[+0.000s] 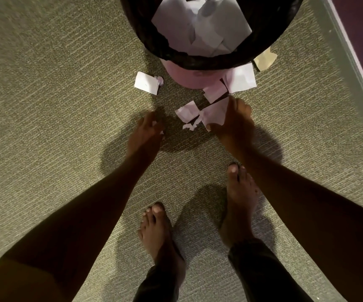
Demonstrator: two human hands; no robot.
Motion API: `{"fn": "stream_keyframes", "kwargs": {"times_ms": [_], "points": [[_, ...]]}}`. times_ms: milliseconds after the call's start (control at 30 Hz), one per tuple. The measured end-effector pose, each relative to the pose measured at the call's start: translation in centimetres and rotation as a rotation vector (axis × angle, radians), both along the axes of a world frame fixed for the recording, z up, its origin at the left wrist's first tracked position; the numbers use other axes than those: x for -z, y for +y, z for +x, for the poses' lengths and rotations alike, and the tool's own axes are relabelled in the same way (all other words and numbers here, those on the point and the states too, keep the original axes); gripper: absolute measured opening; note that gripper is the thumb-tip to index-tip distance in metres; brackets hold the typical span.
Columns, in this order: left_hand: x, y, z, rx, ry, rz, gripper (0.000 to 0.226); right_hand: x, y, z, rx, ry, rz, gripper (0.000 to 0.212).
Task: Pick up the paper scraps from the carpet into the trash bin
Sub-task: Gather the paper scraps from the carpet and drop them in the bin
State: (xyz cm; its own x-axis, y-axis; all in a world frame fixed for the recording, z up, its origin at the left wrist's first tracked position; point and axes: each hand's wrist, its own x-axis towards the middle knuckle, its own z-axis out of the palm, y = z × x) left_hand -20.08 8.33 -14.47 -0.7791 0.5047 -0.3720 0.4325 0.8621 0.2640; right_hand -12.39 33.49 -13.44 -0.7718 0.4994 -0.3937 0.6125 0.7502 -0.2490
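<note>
A pink trash bin (pixel 187 78) with a black liner (pixel 269 33) stands at the top, white paper pieces inside it. White paper scraps lie on the carpet in front of it: one rectangle (pixel 146 83) at the left, a large piece (pixel 240 78) and a smaller one (pixel 214 91) by the bin's base, and a small cluster (pixel 187 113) between my hands. My left hand (pixel 146 132) is down near the carpet, fingers closed around small white scraps. My right hand (pixel 236 120) grips a white scrap (pixel 215 113) at the cluster's right side.
A tan paper piece (pixel 265 59) lies right of the bin. My two bare feet (pixel 240 199) stand on the olive carpet (pixel 56 105) below my hands. A pale baseboard strip (pixel 350 51) and a dark purple surface run along the right edge.
</note>
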Motion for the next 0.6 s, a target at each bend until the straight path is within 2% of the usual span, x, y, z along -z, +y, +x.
{"fn": "stream_keyframes", "kwargs": {"times_ms": [167, 400, 600], "points": [[-0.2, -0.1, 0.4, -0.042, -0.040, 0.056, 0.017, 0.0, -0.6, -0.2, 0.003, -0.014, 0.042, 0.097], [-1.5, 1.9, -1.1, -0.265, -0.149, 0.237, 0.014, 0.1, -0.9, -0.3, -0.038, -0.026, 0.024, 0.091], [-2.5, 5.8, -2.6, -0.326, -0.067, 0.216, 0.024, 0.4, -0.2, 0.2, -0.153, -0.021, 0.057, 0.078]]}}
